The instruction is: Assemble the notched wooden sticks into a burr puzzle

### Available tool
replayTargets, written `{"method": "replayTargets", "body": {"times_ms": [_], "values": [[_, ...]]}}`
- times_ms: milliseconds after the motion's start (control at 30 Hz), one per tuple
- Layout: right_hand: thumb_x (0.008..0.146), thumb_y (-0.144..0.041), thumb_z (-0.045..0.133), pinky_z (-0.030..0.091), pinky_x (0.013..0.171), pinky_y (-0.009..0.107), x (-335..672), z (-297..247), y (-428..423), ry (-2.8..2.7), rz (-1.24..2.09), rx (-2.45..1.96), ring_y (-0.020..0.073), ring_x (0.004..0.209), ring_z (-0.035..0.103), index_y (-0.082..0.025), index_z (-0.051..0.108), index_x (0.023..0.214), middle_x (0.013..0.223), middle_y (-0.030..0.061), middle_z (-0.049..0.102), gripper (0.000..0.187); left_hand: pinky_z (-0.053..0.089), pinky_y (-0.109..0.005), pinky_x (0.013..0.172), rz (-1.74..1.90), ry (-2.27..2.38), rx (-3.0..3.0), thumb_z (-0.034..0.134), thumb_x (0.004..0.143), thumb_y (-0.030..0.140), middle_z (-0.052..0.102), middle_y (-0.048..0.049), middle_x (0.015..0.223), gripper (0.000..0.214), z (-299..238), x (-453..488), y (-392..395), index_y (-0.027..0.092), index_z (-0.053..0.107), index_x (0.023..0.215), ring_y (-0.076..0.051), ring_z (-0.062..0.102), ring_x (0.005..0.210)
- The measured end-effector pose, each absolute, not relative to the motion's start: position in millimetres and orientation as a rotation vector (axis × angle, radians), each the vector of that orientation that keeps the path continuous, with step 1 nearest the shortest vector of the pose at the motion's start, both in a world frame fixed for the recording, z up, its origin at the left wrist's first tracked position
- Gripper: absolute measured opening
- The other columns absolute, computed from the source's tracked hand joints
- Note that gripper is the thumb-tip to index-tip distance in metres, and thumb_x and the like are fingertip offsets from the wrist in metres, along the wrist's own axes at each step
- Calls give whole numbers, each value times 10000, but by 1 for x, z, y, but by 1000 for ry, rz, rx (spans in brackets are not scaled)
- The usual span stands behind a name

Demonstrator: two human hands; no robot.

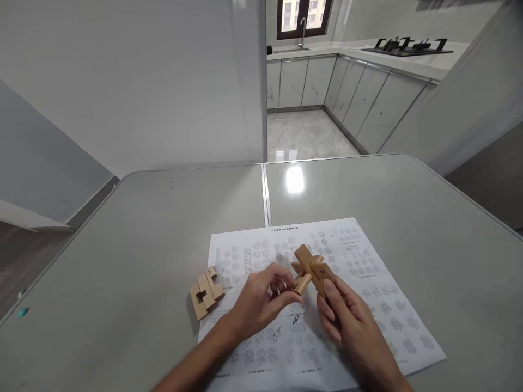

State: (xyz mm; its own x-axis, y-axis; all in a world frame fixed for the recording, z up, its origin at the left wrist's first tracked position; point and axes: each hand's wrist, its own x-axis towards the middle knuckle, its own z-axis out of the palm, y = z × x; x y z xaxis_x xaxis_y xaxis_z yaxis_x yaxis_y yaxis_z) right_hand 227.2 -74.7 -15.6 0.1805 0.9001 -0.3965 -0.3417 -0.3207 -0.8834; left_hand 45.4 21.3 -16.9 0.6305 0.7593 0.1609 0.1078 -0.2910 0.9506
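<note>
Wooden cross [310, 268]: pale, unfinished square bars locked into an X, held just above the paper, centre-front of the table. One bar runs from far-left down to near-right, its near end under the right thumb. The other crosses it, near-left to far-right, its near end in the left fingers. Edges sharp, faces smooth, a small dark mark on the top face. Probably three bars or more; the joint is too small to count.

Left hand [261, 299]: fingers curled in, thumb and fingertips pinched tight on the near-left bar end.

Right hand [347, 321]: closed on the near-right end, thumb flat on top, fingers tucked beneath.

Loose wooden blocks [206, 291]: same pale wood, notched, lying together in a clump at the left edge of the paper, near the left hand but apart from it.

Printed sheet [368, 272]: white, flat, rows of small grey diagrams, heading at the far edge. Both hands work over it.

Table [122, 245]: matt grey, rounded corners, a metal seam [265, 196] down the middle, a glare spot just beyond the paper.

Room: white wall to the left; past it, a kitchen with pale cabinets [310, 81], glossy tiled floor, dark-framed window [302, 16], black hob [408, 46] on the counter.
</note>
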Motion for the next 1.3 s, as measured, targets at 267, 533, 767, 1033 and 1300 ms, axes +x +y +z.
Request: {"method": "replayTargets", "body": {"times_ms": [267, 533, 767, 1033, 1300], "values": [[918, -749, 658, 308, 395, 216, 233, -14, -74, -666, 1426, -1340, 75, 405, 379, -227, 576, 853, 620, -64, 480, 532, 460, -209, 542, 707, 664, 1728, 784, 925, 484, 594, 36, 729, 328, -20, 46, 23, 200, 623, 962, -105, 543, 609], [953, -654, 689, 411, 492, 249, 239, -9, -73, -640, 1464, -1268, 102, 496, 444, -198, 656, 887, 672, -22, 555, 462, 448, -225, 583, 745, 632, 1737, 778, 925, 508, 586, 37, 728, 352, -12, 50, 18, 200, 606, 933, -99, 505, 615], [1031, -613, 581, 450, 550, 287, 235, 2, -78, -955, 1251, -1338, 142, 543, 506, -221, 682, 1015, 723, -5, 593, 406, 475, -236, 571, 703, 689, 1502, 620, 947, 714, 705, -23, 838, 737, -8, 46, 14, 207, 411, 1440, -124, 576, 616], [1022, -582, 585, 435, 578, 309, 217, 10, -90, -1100, 1067, -1424, 177, 542, 513, -248, 723, 963, 628, -13, 569, 366, 481, -246, 583, 735, 529, 1635, 593, 973, 695, 684, -15, 717, 652, 3, 43, 15, 161, 662, 1341, -120, 588, 577], [1030, -583, 576, 419, 564, 307, 217, 8, -89, -1123, 1032, -1461, 177, 544, 507, -249, 709, 958, 631, -8, 572, 367, 470, -231, 547, 703, 493, 1596, 652, 968, 630, 638, 23, 680, 615, -1, 42, 14, 194, 627, 1401, -109, 542, 552]]}}
